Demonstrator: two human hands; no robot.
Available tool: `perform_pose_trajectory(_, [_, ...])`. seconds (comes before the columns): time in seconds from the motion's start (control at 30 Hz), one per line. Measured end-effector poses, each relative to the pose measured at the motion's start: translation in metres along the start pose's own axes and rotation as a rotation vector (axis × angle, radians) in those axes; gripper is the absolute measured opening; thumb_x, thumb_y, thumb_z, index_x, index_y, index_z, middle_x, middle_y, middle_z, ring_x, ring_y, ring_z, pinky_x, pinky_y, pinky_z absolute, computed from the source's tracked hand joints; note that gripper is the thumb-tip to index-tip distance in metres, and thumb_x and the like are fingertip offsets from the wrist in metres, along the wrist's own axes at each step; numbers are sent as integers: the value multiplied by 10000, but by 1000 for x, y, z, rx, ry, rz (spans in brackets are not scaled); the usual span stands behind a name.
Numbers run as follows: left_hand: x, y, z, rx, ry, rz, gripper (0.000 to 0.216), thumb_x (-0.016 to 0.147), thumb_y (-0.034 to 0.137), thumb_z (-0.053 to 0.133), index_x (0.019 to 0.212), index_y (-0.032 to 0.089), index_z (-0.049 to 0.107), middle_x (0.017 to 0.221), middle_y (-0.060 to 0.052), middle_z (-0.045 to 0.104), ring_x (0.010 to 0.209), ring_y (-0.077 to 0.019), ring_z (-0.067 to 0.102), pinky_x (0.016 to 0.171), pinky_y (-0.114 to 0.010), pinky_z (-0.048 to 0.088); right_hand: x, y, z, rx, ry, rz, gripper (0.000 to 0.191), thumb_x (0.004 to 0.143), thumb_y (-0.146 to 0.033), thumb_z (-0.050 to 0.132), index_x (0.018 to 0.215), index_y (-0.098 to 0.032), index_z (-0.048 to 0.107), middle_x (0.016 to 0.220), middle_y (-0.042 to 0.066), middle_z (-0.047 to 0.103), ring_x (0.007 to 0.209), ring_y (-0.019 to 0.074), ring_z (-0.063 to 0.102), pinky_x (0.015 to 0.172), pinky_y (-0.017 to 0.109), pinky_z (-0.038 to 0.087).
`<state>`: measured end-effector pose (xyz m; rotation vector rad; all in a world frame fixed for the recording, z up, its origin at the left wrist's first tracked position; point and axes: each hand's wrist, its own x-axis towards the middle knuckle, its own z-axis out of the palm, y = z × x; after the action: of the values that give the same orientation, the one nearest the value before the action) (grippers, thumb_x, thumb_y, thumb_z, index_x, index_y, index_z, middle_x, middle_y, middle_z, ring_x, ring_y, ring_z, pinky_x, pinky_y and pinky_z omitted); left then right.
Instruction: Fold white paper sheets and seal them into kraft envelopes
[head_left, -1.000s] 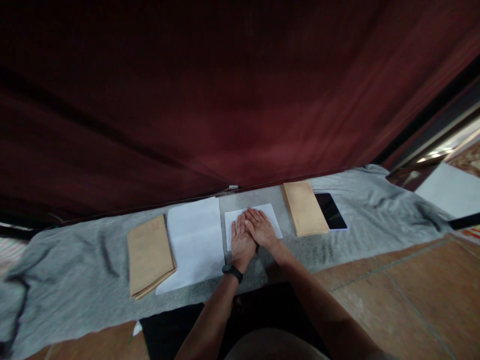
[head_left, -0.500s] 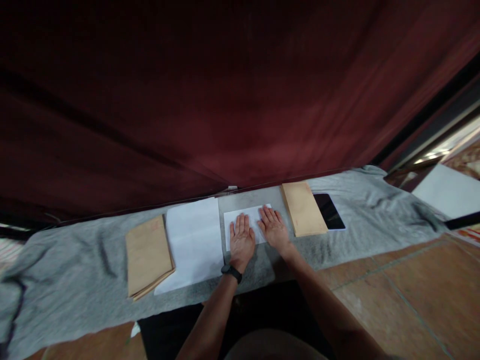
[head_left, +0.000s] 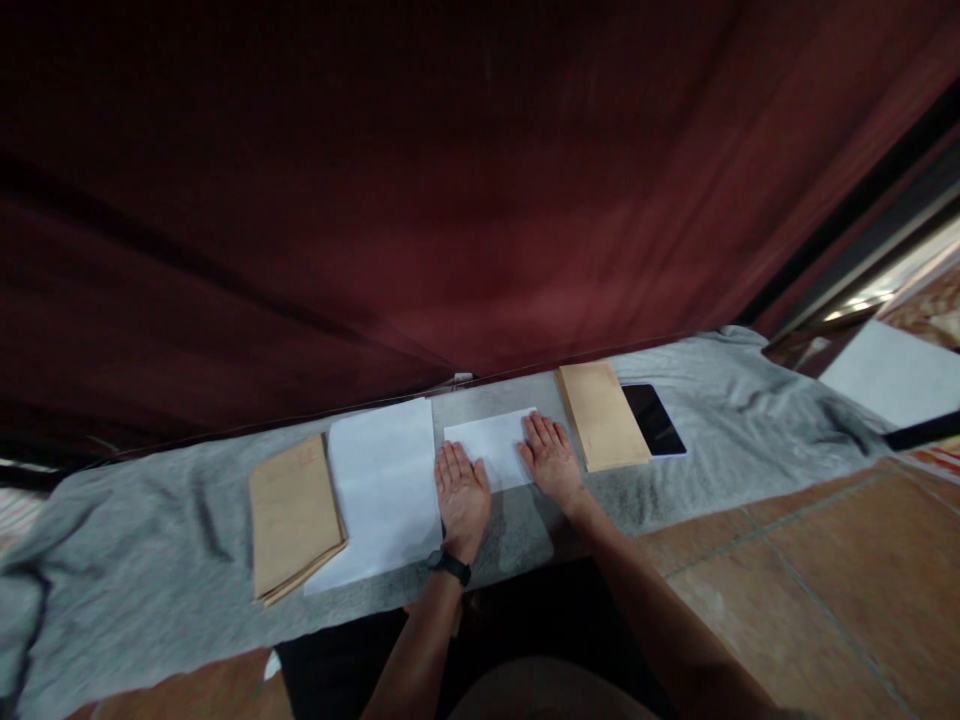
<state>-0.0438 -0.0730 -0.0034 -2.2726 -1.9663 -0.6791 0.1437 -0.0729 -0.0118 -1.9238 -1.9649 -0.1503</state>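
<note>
A folded white sheet of paper (head_left: 491, 444) lies on the grey cloth (head_left: 150, 540) in front of me. My left hand (head_left: 461, 495) lies flat with fingers stretched out on the sheet's left end; a black watch is on its wrist. My right hand (head_left: 551, 458) lies flat on the sheet's right end, fingers together and extended. Neither hand holds anything.
A stack of white paper (head_left: 382, 485) lies left of the sheet, with a pile of brown envelopes (head_left: 294, 515) beyond it. Another brown envelope pile (head_left: 601, 428) and a dark tablet (head_left: 652, 420) lie to the right. A dark red curtain (head_left: 450, 180) hangs behind.
My hands, overlapping at the sheet's middle a second ago, have slid apart, the left hand to the left end and the right hand to the right end.
</note>
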Motion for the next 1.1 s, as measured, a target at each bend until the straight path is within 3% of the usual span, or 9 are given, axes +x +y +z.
perform_pose_trajectory(0.17, [-3,-4,-8,2,13,43,609,1050,344,261,1467,-83,386,1487,-325,447,1473,-371,338,1162,-566,358,0,0,-1,10,5,-4,552,1058,-386,358,1516,-82,415,1554,169,436,1446,303,392,1181,486,282])
perform_pose_trajectory(0.27, [-1,0,-10,-27,13,85,605,1052,349,263,1505,-44,339,1533,-293,405,1493,-350,304,1189,-556,327,0,-1,-1,9,13,-3,551,1057,-380,365,1519,-83,410,1555,173,433,1444,305,395,1184,489,273])
perform_pose_trajectory(0.4, [7,24,-2,-97,-55,175,587,1049,340,274,1553,40,274,1600,-208,345,1518,-280,260,1225,-499,295,-1,-2,-1,8,19,8,554,1055,-389,375,1517,-84,412,1553,171,437,1441,305,396,1183,489,270])
perform_pose_trajectory(0.6, [22,54,16,-98,-218,260,611,1050,401,265,1529,28,333,1590,-189,373,1512,-265,279,1237,-477,268,-1,-1,-4,-6,-12,-10,535,1049,-336,376,1518,-81,410,1569,169,415,1457,291,371,1192,475,255])
perform_pose_trajectory(1.1, [26,16,16,26,-113,68,629,1051,383,275,1512,-41,338,1583,-251,338,1512,-312,266,1233,-494,246,1,-1,-1,22,-13,13,559,1047,-383,371,1524,-91,400,1564,162,424,1449,296,383,1187,484,269])
